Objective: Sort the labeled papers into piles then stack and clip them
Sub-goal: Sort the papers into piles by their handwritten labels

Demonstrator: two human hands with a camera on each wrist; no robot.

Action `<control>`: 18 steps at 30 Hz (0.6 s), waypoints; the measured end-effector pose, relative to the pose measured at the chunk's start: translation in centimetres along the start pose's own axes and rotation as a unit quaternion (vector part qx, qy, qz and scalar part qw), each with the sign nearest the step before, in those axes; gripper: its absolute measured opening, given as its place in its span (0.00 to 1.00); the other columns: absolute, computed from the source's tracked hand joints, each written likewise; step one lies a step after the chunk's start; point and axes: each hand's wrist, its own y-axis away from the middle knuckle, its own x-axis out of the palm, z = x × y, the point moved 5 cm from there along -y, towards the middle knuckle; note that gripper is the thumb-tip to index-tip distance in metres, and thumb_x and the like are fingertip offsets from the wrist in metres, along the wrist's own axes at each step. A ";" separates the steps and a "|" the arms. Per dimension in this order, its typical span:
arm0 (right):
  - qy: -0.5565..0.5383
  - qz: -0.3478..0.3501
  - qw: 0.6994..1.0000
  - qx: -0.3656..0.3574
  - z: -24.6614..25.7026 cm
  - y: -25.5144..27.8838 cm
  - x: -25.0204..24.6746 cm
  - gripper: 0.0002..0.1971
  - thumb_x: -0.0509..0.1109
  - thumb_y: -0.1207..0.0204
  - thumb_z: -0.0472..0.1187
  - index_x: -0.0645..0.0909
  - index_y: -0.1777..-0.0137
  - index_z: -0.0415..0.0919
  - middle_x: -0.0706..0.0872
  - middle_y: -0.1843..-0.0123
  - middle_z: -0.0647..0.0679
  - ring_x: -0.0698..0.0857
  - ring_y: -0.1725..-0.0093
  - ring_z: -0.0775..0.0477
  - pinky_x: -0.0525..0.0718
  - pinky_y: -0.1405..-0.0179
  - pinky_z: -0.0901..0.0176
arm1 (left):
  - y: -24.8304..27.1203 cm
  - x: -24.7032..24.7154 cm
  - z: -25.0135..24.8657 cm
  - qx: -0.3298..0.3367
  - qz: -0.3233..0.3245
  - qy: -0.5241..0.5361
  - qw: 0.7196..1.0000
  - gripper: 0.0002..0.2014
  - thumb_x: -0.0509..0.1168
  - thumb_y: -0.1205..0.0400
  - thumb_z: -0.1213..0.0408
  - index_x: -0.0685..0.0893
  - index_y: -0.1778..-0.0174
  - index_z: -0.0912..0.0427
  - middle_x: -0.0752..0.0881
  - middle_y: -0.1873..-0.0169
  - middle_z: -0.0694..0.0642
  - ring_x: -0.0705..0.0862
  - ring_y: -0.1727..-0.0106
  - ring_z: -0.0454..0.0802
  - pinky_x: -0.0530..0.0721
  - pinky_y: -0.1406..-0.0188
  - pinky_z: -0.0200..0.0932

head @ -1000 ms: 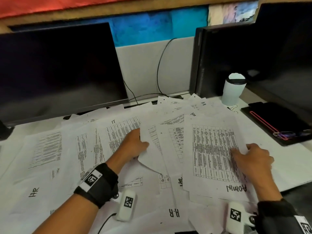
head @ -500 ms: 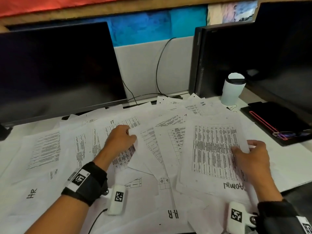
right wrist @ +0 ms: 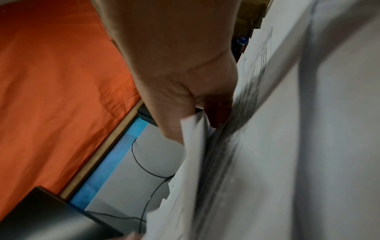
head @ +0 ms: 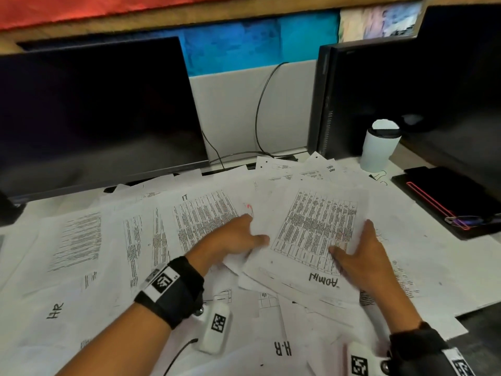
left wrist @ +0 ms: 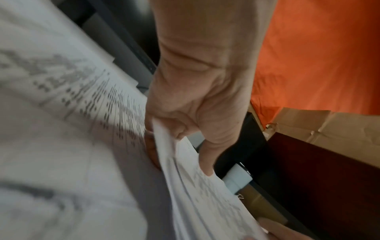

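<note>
Printed sheets with handwritten labels cover the desk. A bundle topped by a sheet marked ADMIN (head: pixel 311 237) lies between my hands, slightly raised off the rest. My left hand (head: pixel 238 240) grips the bundle's left edge, thumb on top and fingers under it (left wrist: pixel 164 146). My right hand (head: pixel 357 253) holds the right side, thumb on the printed table and fingers under the sheets (right wrist: pixel 195 129). An IT sheet (head: pixel 203 215) lies left of the bundle. HR sheets lie at far left (head: pixel 55 310), at the near middle (head: pixel 283 348) and at the back (head: pixel 330 168).
A dark monitor (head: pixel 95 118) stands at back left and a black computer tower (head: pixel 352 99) at back right. A white cup with a black lid (head: pixel 379 147) sits beside the tower. A black folder with a red band (head: pixel 447 196) lies at right.
My left hand has moved right and taken the left edge of the ADMIN bundle. The loose sheets in the middle are now gathered under that bundle. My right hand has shifted slightly left.
</note>
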 end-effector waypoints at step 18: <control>0.120 -0.068 0.990 0.040 0.7 0.2 0.2 0.64 0.77 0.26 0.70 0.42 0.06 0.38 0.57 0.07 0.38 0.52 0.09 0.31 0.56 0.11 0.25 | 2.0 1.2 4.4 0.037 0.055 0.264 0.962 0.21 0.79 0.20 0.70 0.86 0.31 0.57 0.94 0.40 0.53 0.92 0.37 0.53 0.89 0.34 0.55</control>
